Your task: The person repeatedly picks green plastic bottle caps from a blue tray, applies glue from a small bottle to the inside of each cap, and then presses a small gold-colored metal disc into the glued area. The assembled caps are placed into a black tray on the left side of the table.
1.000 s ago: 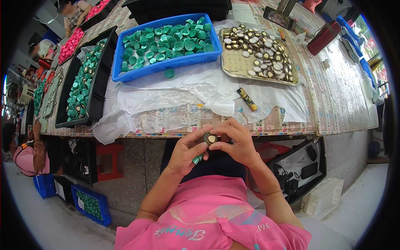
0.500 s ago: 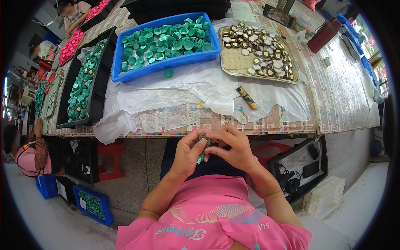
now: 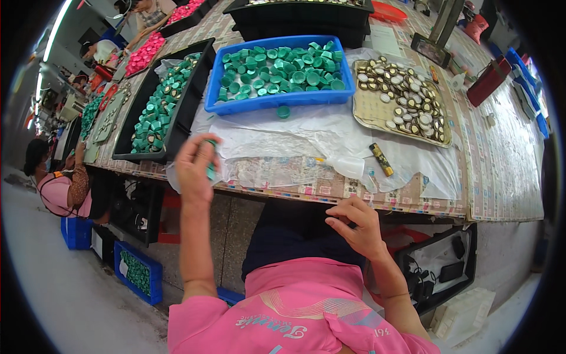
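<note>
My left hand (image 3: pixel 197 168) is raised at the table's front edge, beside the near end of a black crate (image 3: pixel 187 106) of green pleated cups, several with round pale-and-dark pieces in them. Its fingers are closed on green foil cups (image 3: pixel 211 171), partly hidden by the hand. My right hand (image 3: pixel 359 227) hovers in front of the table edge, above my lap. Its fingers are loosely bent with the thumb apart, and I see nothing in them. A blue tray (image 3: pixel 277 105) of green cups stands farther back, with one loose cup (image 3: pixel 283 112) before it.
A metal tray (image 3: pixel 371 112) of round pieces lies at the right. Nearer are a white squeeze bottle (image 3: pixel 346 167) and a black-and-gold tube (image 3: pixel 381 160) on thin white sheeting (image 3: pixel 259 138). Black crates (image 3: pixel 300 20) stand behind. A person (image 3: pixel 65 183) sits at far left.
My hands have parted. The left has gone left and up toward the black crate with green foil; the right has shifted right and let go of it. The view has turned slightly left.
</note>
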The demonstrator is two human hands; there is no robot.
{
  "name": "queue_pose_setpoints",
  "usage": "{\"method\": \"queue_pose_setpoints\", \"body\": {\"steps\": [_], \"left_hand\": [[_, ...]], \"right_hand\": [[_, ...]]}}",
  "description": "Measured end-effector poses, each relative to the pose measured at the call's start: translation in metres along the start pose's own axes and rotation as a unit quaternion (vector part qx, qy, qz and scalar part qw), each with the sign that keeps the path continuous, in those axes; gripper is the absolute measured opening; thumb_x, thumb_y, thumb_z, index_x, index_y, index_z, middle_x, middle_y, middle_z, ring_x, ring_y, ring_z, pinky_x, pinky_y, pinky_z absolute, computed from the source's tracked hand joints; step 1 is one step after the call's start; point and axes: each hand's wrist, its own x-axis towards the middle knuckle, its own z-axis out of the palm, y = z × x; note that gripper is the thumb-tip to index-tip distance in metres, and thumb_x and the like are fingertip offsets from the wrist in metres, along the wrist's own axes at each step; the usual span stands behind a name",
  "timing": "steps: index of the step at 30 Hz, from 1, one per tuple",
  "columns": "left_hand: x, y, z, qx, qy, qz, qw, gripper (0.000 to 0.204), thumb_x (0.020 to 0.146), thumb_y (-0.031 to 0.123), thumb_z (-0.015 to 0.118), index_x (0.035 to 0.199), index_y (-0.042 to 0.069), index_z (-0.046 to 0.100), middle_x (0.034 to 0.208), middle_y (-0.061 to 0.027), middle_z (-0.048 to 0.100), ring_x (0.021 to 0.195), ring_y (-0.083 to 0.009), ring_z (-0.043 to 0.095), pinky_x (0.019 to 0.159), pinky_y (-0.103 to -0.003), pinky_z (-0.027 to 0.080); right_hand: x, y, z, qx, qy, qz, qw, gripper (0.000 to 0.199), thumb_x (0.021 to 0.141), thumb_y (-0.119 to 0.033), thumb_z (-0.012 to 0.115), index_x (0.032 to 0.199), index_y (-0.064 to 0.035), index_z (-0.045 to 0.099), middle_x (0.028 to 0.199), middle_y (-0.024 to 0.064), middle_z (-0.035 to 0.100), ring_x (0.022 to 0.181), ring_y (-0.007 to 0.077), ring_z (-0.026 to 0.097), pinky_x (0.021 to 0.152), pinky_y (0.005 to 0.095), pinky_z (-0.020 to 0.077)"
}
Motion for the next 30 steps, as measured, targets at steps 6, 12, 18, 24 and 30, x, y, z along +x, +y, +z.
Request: {"method": "queue_pose_setpoints", "body": {"steps": [6, 12, 18, 24, 30], "left_hand": [[0.092, 0.02, -0.112, 0.003, 0.204, 0.002, 0.979, 0.027, 0.091, 0.018, 0.063, 0.115, 0.005, 0.062, 0.1, -0.0019, 0.063, 0.067, -0.0072, 0.055, 0.056, -0.022, 0.045], [0.091, 0.011, -0.134, -0.274, 0.167, -0.071, 0.945, 0.043, 0.089, 0.025, 0.065, 0.125, 0.004, 0.053, 0.095, -0.0056, 0.056, 0.077, -0.0116, 0.056, 0.065, -0.029, 0.049], [0.01, 0.004, -0.032, -0.547, 0.015, -0.217, 0.808, 0.052, 0.075, -0.004, 0.051, 0.127, -0.003, 0.048, 0.108, -0.018, 0.053, 0.1, -0.0267, 0.054, 0.09, -0.04, 0.047], [-0.048, -0.021, 0.052, -0.629, -0.074, -0.338, 0.697, 0.055, 0.073, -0.005, 0.048, 0.129, -0.004, 0.047, 0.13, -0.0242, 0.045, 0.119, -0.034, 0.045, 0.103, -0.043, 0.04], [-0.067, -0.022, 0.084, -0.62, -0.079, -0.404, 0.667, 0.048, 0.078, -0.008, 0.044, 0.126, -0.006, 0.049, 0.13, -0.0263, 0.048, 0.121, -0.0339, 0.049, 0.102, -0.039, 0.046]], "right_hand": [[0.0, 0.002, 0.003, 0.007, -0.009, -0.023, 1.0, 0.014, 0.08, -0.006, 0.073, 0.093, -0.0063, 0.069, 0.084, 0.006, 0.06, 0.064, 0.0149, 0.06, 0.057, 0.026, 0.0479], [0.005, 0.0, -0.001, -0.013, 0.017, -0.027, 0.999, 0.014, 0.08, -0.005, 0.072, 0.093, -0.0061, 0.069, 0.083, 0.0066, 0.059, 0.065, 0.0162, 0.06, 0.056, 0.0268, 0.0475], [0.031, 0.012, -0.011, -0.173, 0.13, -0.064, 0.974, 0.022, 0.076, -0.004, 0.072, 0.098, -0.0038, 0.067, 0.091, 0.0101, 0.059, 0.088, 0.0277, 0.056, 0.075, 0.0355, 0.0454], [0.058, 0.026, -0.013, -0.248, 0.132, -0.073, 0.957, 0.023, 0.078, -0.007, 0.07, 0.101, -0.0021, 0.066, 0.098, 0.0121, 0.059, 0.096, 0.0313, 0.052, 0.083, 0.0394, 0.0427], [0.064, 0.031, -0.023, -0.233, 0.097, 0.001, 0.968, 0.025, 0.079, -0.01, 0.07, 0.102, -0.0011, 0.066, 0.098, 0.0134, 0.059, 0.098, 0.0329, 0.052, 0.085, 0.0404, 0.0423]]}}
